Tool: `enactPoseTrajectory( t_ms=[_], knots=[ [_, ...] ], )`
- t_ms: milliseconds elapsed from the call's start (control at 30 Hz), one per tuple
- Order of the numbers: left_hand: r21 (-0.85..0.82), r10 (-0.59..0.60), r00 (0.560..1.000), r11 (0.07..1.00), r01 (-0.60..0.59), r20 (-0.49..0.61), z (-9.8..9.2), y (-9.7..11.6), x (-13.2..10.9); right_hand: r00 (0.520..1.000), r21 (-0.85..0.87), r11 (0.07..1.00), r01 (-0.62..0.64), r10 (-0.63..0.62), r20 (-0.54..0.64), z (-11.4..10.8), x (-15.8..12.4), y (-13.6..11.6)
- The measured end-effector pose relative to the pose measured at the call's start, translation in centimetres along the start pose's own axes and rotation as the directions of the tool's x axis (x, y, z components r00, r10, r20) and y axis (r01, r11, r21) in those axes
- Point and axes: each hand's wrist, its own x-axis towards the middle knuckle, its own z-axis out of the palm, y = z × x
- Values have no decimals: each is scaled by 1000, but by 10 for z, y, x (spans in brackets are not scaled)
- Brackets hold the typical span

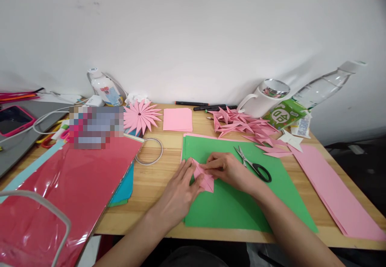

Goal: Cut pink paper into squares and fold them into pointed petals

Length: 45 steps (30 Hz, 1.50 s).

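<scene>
left hand (181, 188): nearest to the camera. Fingers stretched out and flat, not curled. Fingertips and thumb press down on the left half of the pink folded piece (205, 179).
right hand (227, 169): just past the left hand. Fingers bent, narrow grip, tips closed on the piece's upper right edge. Whether paper sits between thumb and finger is hard to see.
pink folded piece: directly between the two grips, touching both. Flat on the green sheet (241, 210), pointed flaps showing. Its lower corner pokes out toward the camera, free of both hands.
risk: likely a skewed crease if the flat left hand slides while the right fingers pull. The piece lies on a smooth sheet, so it could creep. Its thin points could also tear or crumple under hard pressure.
green sheet: under both hands, flat on the table (157, 178).
scissors (253, 165): just right of the right hand, on the green sheet, blades shut. Close enough that the right wrist could nudge them.
red sheet (75, 178): well left of the left hand, glossy, with blue sheets under it.
thin ring (150, 151): left of and beyond the left hand, on bare wood.
pink sheets (331, 186): far right of the right hand, stacked along the table edge.
folded pink pile (238, 124): beyond the right hand, many pointed units heaped together.
pink squares (177, 119): beyond the grip, a neat stack.
pink flower (141, 116): beyond and left of the grip, assembled from pointed units.
markers (211, 107): far side, by the wall.
white mug (262, 96), green packet (285, 114), water bottle (322, 86): far right by the wall.
white bottle (105, 88): far left by the wall.
</scene>
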Motion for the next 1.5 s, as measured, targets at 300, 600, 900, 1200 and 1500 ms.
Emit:
enactPoseTrajectory(
  t_ms=[300, 600, 900, 1200, 1500],
  knots=[
    [10, -9, 999, 1000, 9, -40, -1, 6, -1, 996, -121, 989, 81, -77, 37, 0, 0, 0],
    [-9, -9, 1000, 1000, 10, 26, -5, 5, 4, 990, -180, 973, 140, -133, 53, 5, 2, -1],
    [7, 0, 1000, 1000, 0, 8, -1, 4, 2, 979, -291, 935, 204, -189, 77, 10, 2, -5],
    [53, 35, 998, 998, -38, 56, -3, 5, 1, 980, -270, 942, 199, -187, 70, 10, 5, -6],
    [-51, 50, 999, 997, -49, 5, -1, 3, -1, 995, -194, 980, -47, 28, -98, 19, 8, 0]
  ],
)
